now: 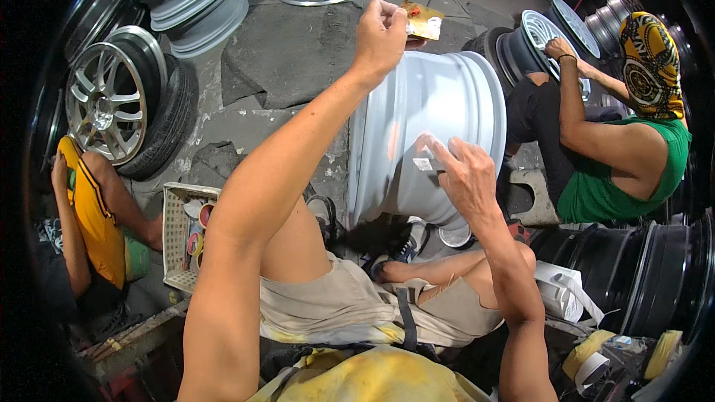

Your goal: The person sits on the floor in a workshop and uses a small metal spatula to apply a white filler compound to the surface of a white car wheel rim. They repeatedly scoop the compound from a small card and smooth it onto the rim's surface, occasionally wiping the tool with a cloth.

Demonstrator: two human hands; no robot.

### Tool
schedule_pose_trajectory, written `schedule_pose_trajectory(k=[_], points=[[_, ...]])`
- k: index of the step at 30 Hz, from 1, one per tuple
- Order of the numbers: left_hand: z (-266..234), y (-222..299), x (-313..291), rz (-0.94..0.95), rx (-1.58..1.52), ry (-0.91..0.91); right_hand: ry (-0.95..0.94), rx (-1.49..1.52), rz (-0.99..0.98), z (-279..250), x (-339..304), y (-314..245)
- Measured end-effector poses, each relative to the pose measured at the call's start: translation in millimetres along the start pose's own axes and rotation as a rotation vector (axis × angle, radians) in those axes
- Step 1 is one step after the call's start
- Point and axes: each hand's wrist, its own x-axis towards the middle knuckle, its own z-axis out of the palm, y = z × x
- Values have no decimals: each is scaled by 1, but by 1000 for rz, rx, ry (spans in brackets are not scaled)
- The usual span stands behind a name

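A pale grey wheel rim (439, 89) stands on its side between my knees, with pinkish filler patches on its barrel. My left hand (382, 37) is closed at the rim's far left edge and pinches a small yellowish board (423, 27) with white and red paste on it. My right hand (471, 175) rests over the near side of the barrel. Its index finger stretches to a pinkish patch, and the other fingers are partly bent. A small white piece or patch (422, 164) shows just beside those fingers; which it is, I cannot tell.
A cream plastic basket (173, 242) of small items stands left of my leg. One co-worker in a green top (633, 167) handles a rim at right; another person (93, 212) sits at left. Silver rims (104, 108) and dark rims (655, 275) surround us. A white container (557, 290) is near my right knee.
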Motion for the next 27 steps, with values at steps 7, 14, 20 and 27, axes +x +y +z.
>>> schedule_pose_trajectory(k=[7,14,20,27], points=[[2,0,-2,3,-11,-15,-23,25,15,3,-11,-4],[-1,4,-2,-18,-50,1,69,76,42,4,-9,-8],[-2,1,-2,-9,-65,8,77,76,135,8,-13,-8],[-2,0,-3,13,-28,-14,81,21,140,8,-7,-3]])
